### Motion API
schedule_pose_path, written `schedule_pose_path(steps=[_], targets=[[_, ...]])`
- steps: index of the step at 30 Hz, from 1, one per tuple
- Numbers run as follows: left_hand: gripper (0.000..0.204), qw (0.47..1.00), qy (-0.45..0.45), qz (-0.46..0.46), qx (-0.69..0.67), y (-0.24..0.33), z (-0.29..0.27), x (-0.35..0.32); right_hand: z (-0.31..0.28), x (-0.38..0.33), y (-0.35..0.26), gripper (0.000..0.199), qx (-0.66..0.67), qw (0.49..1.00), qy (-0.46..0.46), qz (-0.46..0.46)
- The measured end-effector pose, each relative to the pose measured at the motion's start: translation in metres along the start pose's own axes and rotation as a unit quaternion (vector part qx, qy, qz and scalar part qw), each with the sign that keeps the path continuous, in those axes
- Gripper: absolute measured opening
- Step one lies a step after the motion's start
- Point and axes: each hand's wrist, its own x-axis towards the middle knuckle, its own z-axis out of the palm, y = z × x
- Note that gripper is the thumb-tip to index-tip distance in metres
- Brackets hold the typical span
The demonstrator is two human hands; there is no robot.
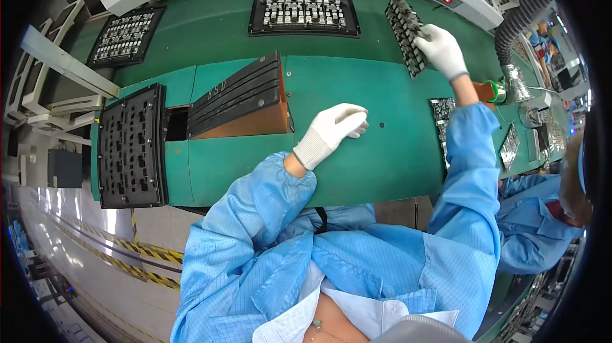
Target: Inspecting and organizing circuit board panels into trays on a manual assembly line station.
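My right hand (pixel 441 50), in a white glove, reaches far forward and grips the near edge of a black tray of small circuit boards (pixel 403 27) that tilts on the green belt. My left hand (pixel 335 127), also gloved, hovers over the green table (pixel 357 164) with its fingers loosely curled and nothing in it. Both forearms wear blue sleeves.
Two filled black trays (pixel 303 7) (pixel 125 36) lie on the belt. An empty black tray (pixel 131 146) sits at the table's left end beside a slanted rack of black trays (pixel 236 94). Loose circuit boards (pixel 441 113) lie to the right. Another person in blue (pixel 542 215) works at right.
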Motion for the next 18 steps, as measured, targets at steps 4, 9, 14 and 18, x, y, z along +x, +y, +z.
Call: schedule_pose_path(steps=[4, 9, 14, 18], targets=[[0.037, 0.999, -0.017, 0.013, 0.036, -0.003, -0.001, 0.0, 0.046, 0.029, -0.035, 0.019, -0.233, 0.97, -0.046, 0.054], [0.035, 0.997, -0.033, 0.002, 0.068, -0.001, -0.004, 0.0, 0.101, 0.056, -0.05, 0.02, -0.325, 0.944, -0.051, 0.043], [0.032, 0.992, -0.031, 0.027, 0.118, 0.005, -0.004, -0.003, 0.129, 0.088, -0.031, 0.03, -0.29, 0.941, -0.118, 0.126], [0.032, 0.991, -0.036, 0.018, 0.13, 0.007, -0.009, -0.007, 0.106, 0.1, -0.066, 0.05, -0.179, 0.965, -0.156, 0.113]])
